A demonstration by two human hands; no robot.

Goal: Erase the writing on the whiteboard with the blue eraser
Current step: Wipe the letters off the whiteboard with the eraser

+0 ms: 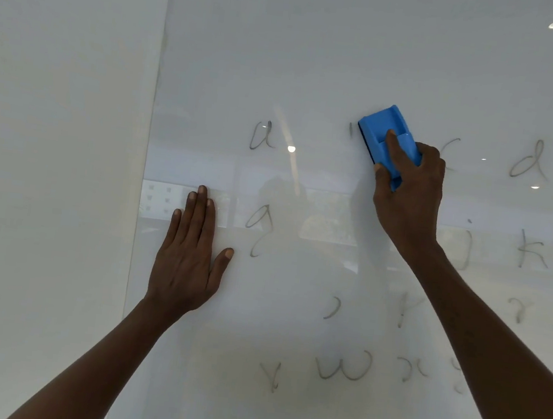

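Observation:
A glossy whiteboard (pixel 353 63) fills most of the view, with faint grey handwritten letters in several rows. My right hand (pixel 409 193) grips the blue eraser (pixel 385 134) and presses it flat on the board in the top row, between the letter "a" (pixel 261 136) and a "c" (pixel 449 149) partly hidden by my hand. A short stroke (pixel 350 130) shows at the eraser's left edge. My left hand (pixel 190 254) lies flat on the board with fingers together, just left of the letter "g" (pixel 261 228).
The board's left edge (pixel 141 194) meets a plain white wall (pixel 47 183). More letters lie to the right and below: "d" (pixel 528 160), "k" (pixel 532 250), "w" (pixel 343 363). Ceiling lights reflect in the board.

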